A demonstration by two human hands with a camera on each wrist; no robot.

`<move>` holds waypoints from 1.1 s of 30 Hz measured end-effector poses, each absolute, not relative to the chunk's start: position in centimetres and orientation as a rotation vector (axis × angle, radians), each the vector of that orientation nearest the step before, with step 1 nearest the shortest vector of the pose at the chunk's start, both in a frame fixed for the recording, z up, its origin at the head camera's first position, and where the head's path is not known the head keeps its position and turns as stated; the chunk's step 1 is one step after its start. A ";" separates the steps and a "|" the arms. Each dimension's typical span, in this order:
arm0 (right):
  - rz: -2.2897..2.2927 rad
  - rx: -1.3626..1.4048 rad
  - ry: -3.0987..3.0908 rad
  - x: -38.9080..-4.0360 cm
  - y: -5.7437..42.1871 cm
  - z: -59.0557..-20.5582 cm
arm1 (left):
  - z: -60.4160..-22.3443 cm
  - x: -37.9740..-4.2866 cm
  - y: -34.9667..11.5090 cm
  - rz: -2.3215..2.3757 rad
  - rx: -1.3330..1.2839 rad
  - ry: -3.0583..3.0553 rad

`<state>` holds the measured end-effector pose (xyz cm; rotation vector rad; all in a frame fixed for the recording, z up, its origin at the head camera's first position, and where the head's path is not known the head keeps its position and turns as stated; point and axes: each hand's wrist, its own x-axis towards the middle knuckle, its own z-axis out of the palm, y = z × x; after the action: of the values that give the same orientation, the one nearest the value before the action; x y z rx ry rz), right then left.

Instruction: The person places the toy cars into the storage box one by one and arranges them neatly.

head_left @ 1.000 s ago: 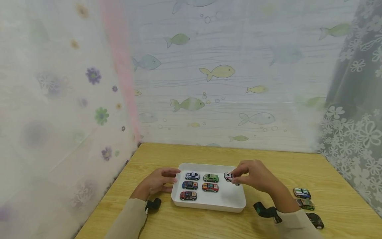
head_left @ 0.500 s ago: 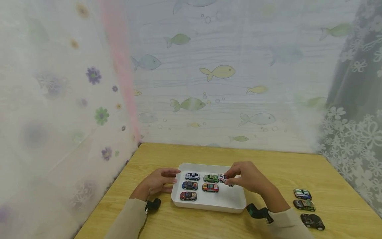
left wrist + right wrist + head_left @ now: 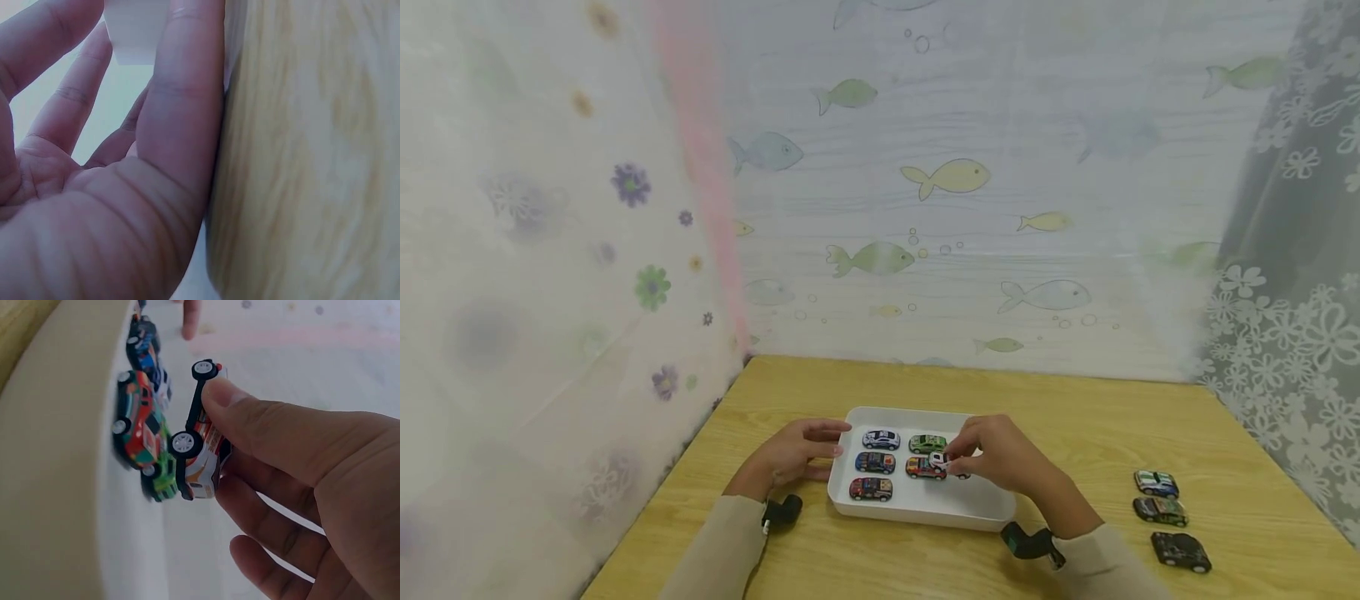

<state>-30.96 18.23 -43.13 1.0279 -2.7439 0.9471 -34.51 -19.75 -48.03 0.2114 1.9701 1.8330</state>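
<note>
My right hand (image 3: 1003,457) pinches a white toy car (image 3: 937,460) between thumb and fingers, above the white tray (image 3: 925,515). In the right wrist view this toy car (image 3: 203,459) is held clear of the tray floor. Beneath or beside it sit a red-and-yellow toy car (image 3: 922,468) and a green toy car (image 3: 927,444). A white-and-blue car (image 3: 881,439), a blue car (image 3: 876,462) and a red-and-black car (image 3: 871,489) form the left column. My left hand (image 3: 792,452) lies at the tray's left wall with fingers extended; contact is hard to tell.
To the right of the tray, a white-green-blue toy car (image 3: 1156,483), a green-and-black one (image 3: 1161,511) and a black one (image 3: 1181,552) stand on the wooden table (image 3: 1075,550). Patterned curtains (image 3: 865,175) hang behind the table and along its sides.
My right hand has carried the white toy car leftward and nearer to me, from the tray's right part to over the red-and-yellow car. The left hand keeps its place.
</note>
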 end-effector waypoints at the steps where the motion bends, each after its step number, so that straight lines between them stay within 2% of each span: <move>1: 0.932 1.033 -2.745 -30.9 18.0 -43.2 | -48.0 -34.5 -19.7 1.833 0.208 1.971; 20: 0.807 1.050 -2.850 -29.9 14.9 -44.3 | -47.7 -34.3 -19.6 1.833 0.193 1.978; 33: 0.922 0.990 -2.860 -29.5 13.9 -45.1 | -48.0 -34.4 -19.7 1.836 0.191 1.976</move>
<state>-29.50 13.92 -45.12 0.9901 -2.8605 0.9220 -34.43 -19.66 -47.96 0.1910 1.9761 1.8360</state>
